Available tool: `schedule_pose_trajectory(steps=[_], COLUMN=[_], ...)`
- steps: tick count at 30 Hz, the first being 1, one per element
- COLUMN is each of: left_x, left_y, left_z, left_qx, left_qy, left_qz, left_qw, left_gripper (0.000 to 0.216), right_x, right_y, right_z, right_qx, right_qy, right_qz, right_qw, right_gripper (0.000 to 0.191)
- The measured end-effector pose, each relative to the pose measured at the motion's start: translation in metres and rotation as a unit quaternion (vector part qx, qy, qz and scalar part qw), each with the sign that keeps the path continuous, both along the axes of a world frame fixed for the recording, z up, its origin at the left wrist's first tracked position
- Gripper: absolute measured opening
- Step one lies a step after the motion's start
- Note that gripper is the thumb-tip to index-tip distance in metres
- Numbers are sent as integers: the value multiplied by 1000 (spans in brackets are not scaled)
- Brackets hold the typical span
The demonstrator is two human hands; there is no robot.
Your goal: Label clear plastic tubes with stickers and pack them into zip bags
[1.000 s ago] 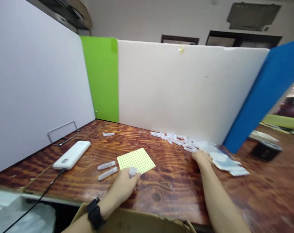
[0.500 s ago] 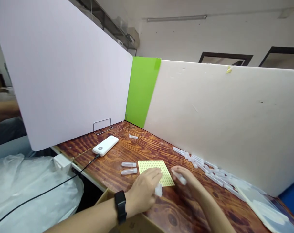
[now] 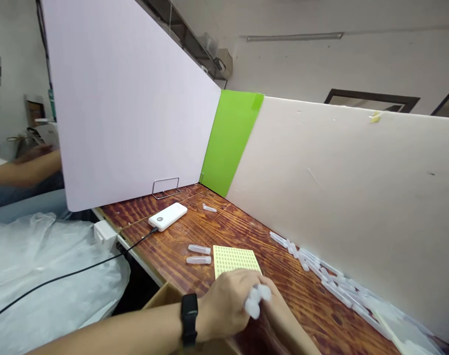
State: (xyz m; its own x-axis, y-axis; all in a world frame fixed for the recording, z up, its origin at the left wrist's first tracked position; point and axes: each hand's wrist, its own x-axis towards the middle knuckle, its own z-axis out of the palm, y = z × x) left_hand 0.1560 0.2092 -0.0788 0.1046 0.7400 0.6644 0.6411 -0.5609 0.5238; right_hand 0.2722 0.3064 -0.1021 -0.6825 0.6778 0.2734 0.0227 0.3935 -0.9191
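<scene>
A pale lilac panel point(image 3: 131, 108) meets a green panel point(image 3: 229, 143) and a white board point(image 3: 339, 207) along the back of a wood-grain bench point(image 3: 283, 276). Behind them, a white wall point(image 3: 357, 64) carries a long strip light point(image 3: 294, 37) and a dark-framed window point(image 3: 372, 101), with a metal shelf point(image 3: 183, 34) high on the left.

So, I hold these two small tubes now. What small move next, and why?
Probably set the two clear plastic tubes held between your left hand and right hand down beside the two lying tubes left of the dotted sticker sheet: those sit neatly paired, unlike the loose heap along the white board.
</scene>
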Motion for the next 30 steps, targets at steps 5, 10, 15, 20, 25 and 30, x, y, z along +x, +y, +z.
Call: schedule_pose_trajectory(steps=[5, 10, 15, 20, 25, 30], left_x=[-3, 0, 10, 16, 9, -13], left_y=[0, 2, 9, 15, 19, 21], left_z=[9, 6, 4, 5, -5, -8], left_qx=[-131, -253, -297, -317, -340, -330], left_qy=[-122, -206, -362, -433, -398, -303], left_qz=[83, 60, -39, -30, -40, 45], left_qw=[980, 943, 883, 843, 851, 893], left_gripper=[9, 9, 21, 28, 14, 11], right_x=[-1, 2, 4, 6, 9, 16], right_y=[3, -3, -18, -21, -19, 25], right_z=[1, 6, 10, 1, 0, 5], right_qx=[-213, -129, -10, 74, 51, 75], right_qy=[125, 207, 157, 116, 67, -14], right_qz=[-10, -39, -69, -48, 54, -101], right_qw=[969, 969, 985, 989, 995, 992], right_gripper=[20, 23, 18, 28, 45, 48])
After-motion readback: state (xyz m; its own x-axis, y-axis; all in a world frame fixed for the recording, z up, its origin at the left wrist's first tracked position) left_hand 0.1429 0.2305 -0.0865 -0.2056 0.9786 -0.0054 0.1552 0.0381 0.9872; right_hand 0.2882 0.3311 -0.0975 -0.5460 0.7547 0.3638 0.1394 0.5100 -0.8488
